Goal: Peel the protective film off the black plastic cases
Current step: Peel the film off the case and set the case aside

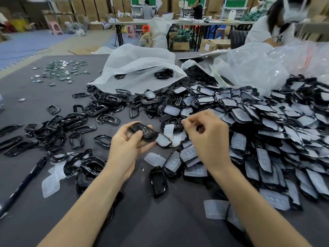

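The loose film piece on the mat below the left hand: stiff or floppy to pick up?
The film piece keeps moulded button bumps, so probably semi-stiff, not limp. Thin and translucent, it is likely very light and may skid on the grey mat. Lying flat, its edge may resist pinching.

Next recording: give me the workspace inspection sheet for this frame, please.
Surface: dark grey mat, largely covered with parts.
Job's things: black case in hand; heap of film-covered cases at right; loose film pieces near the front.
Clutter: bare black frames at left; black pen; white plastic bags; small shiny pieces far left.
Hands: left hand grips the black case; right hand raised, fingers curled as if pinching; blurred, contents unclear.
Cables: nothing seen.
Surroundings: person seated opposite; cardboard boxes; tables; pink stool.
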